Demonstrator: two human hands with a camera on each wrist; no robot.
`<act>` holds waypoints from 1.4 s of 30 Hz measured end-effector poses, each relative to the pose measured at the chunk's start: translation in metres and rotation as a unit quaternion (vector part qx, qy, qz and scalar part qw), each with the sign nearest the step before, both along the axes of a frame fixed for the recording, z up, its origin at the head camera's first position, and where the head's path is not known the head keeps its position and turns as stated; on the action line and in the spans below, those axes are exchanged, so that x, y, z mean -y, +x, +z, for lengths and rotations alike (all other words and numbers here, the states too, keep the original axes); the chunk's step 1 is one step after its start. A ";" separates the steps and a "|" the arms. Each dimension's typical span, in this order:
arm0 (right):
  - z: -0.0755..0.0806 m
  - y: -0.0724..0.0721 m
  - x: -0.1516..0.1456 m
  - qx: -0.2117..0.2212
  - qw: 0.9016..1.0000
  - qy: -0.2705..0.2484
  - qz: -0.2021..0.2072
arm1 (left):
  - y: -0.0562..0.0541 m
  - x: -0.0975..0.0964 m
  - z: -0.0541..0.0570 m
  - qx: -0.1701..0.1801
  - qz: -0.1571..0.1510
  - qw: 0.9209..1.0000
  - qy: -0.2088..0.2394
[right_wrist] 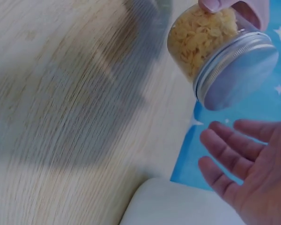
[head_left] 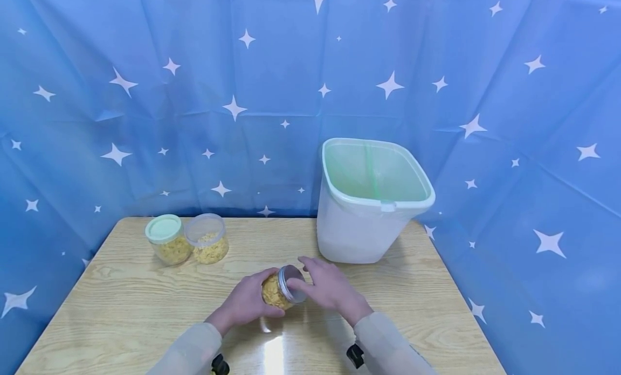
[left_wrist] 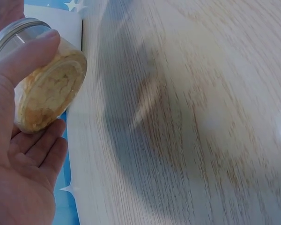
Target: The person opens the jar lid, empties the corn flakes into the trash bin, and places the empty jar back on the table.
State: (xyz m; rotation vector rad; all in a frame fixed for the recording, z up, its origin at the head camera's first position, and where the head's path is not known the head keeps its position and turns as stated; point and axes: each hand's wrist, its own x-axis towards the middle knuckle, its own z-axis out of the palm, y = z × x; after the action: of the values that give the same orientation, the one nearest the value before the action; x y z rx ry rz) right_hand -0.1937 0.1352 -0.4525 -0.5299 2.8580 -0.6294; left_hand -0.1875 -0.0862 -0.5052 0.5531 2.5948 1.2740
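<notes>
A clear jar of yellowish flakes, capped with a silver metal lid, is tilted on its side above the table. My left hand grips the jar's body, thumb on one side and fingers on the other, as the left wrist view shows with the jar's base facing the camera. The lid points toward my right hand, which is spread beside it. In the right wrist view the right fingers extend loosely, apart from the lid, and hold nothing.
A round jar with a pale green lid and an uncovered clear jar, both with yellowish flakes, stand at the table's back left. A tall white bin with a pale green rim stands at the back right. A blue starred curtain hangs behind the table.
</notes>
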 end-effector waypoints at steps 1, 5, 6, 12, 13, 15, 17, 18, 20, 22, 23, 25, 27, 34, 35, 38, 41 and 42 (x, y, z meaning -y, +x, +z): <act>0.000 0.000 0.001 0.003 1.000 0.005 -0.003 | 0.000 0.000 0.000 -0.001 0.000 1.000 0.000; -0.001 0.001 0.005 0.013 1.000 0.023 -0.002 | 0.000 -0.002 0.000 -0.001 0.000 1.000 -0.001; -0.001 0.002 0.005 0.015 1.000 0.025 -0.001 | 0.000 -0.003 0.000 0.002 0.001 1.000 -0.002; -0.003 0.001 0.005 0.033 0.999 0.022 0.004 | 0.000 -0.003 0.000 0.009 0.000 1.000 -0.005; -0.004 0.001 0.005 0.037 0.999 0.019 0.007 | 0.000 -0.003 0.000 0.009 0.000 1.000 -0.007; -0.004 0.001 0.005 0.042 0.999 0.016 0.014 | 0.000 -0.003 -0.001 0.011 0.001 1.000 -0.010; -0.005 0.001 0.005 0.043 0.999 0.012 0.022 | 0.000 -0.002 -0.002 0.011 0.002 1.000 -0.013; -0.005 0.001 0.004 0.042 0.999 0.010 0.026 | 0.000 -0.002 -0.002 0.010 0.003 1.000 -0.015; -0.006 0.001 0.004 0.038 0.999 0.005 0.035 | 0.000 -0.002 -0.003 0.011 0.002 1.000 -0.014; -0.006 0.001 0.003 0.040 0.998 -0.003 0.041 | -0.001 -0.001 -0.003 0.013 0.001 1.000 -0.013; -0.006 0.001 0.003 0.041 0.998 -0.006 0.045 | -0.001 -0.001 -0.003 0.014 0.001 1.000 -0.012; -0.006 0.000 0.002 0.045 0.997 -0.012 0.056 | -0.001 0.000 -0.003 0.015 0.000 1.000 -0.011; -0.005 0.000 0.000 0.048 0.996 -0.017 0.069 | -0.001 0.000 -0.003 0.014 0.000 1.000 -0.011; -0.005 -0.001 -0.003 0.033 0.991 -0.046 0.121 | -0.001 0.002 -0.003 -0.001 -0.002 1.000 -0.011; -0.005 -0.001 -0.003 0.030 0.990 -0.050 0.125 | 0.000 0.002 -0.003 -0.001 -0.001 1.000 -0.010; -0.005 -0.001 -0.003 0.024 0.989 -0.055 0.133 | -0.001 0.003 -0.003 0.004 -0.001 1.000 -0.005; -0.004 -0.001 -0.003 0.026 0.988 -0.060 0.137 | -0.001 0.004 -0.003 0.007 -0.001 1.000 -0.005; -0.003 -0.001 -0.003 0.032 0.988 -0.063 0.136 | -0.001 0.005 -0.002 0.007 -0.002 1.000 -0.003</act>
State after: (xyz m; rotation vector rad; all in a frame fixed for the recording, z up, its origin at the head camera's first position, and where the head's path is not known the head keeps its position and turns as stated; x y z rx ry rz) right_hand -0.1951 0.1380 -0.4558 -0.8839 2.6322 -0.7642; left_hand -0.1886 -0.0910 -0.5076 0.5450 2.5835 1.2643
